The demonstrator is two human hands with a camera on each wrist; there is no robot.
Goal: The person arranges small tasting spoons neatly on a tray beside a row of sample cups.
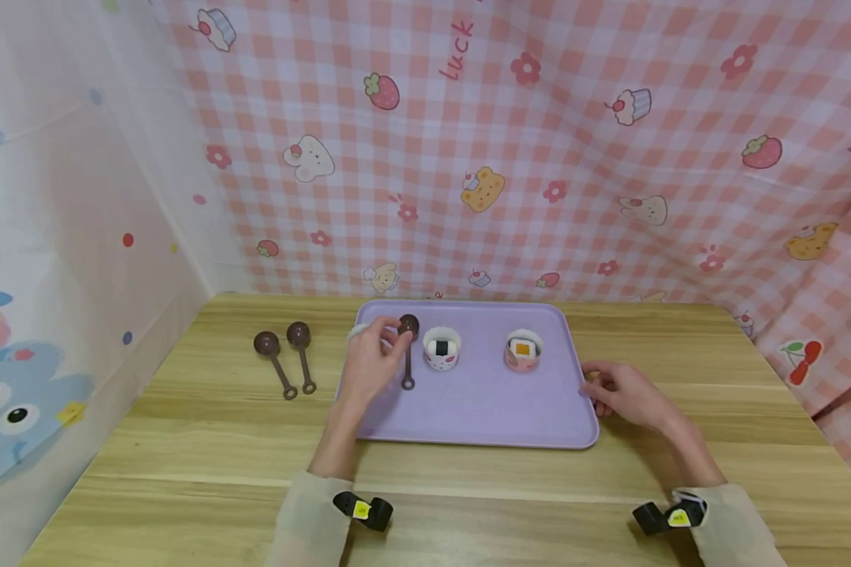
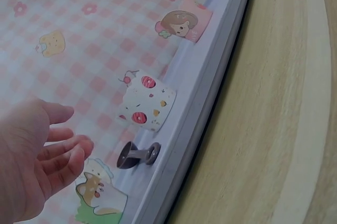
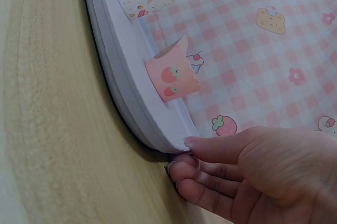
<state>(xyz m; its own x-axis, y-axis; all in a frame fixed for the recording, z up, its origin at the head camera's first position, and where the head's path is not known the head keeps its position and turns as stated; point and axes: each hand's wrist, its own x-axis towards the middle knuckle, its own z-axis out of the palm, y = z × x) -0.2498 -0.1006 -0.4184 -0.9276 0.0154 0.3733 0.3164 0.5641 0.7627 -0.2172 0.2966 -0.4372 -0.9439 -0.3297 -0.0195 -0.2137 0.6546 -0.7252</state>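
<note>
My left hand (image 1: 376,364) hovers over the left part of the purple tray (image 1: 496,409), its fingers loosely bent and holding nothing. Near its fingertips a brown round-bowled spoon (image 1: 408,354) lies on the tray, apart from the hand in the left wrist view. My right hand (image 1: 627,394) pinches the tray's right rim between thumb and fingers. On the tray, a white patterned paper cup (image 1: 441,358) holds a rice-ball-like piece with a black band. A pink cup (image 1: 522,361) holds one with an orange square. A dog-patterned cup (image 2: 102,200) is mostly hidden behind my left hand in the head view.
Two more brown spoons (image 1: 276,362) (image 1: 301,356) lie on the wooden table (image 1: 206,441) left of the tray. A pink checked cloth (image 1: 425,157) hangs behind the table, and a white printed curtain (image 1: 78,197) hangs at the left.
</note>
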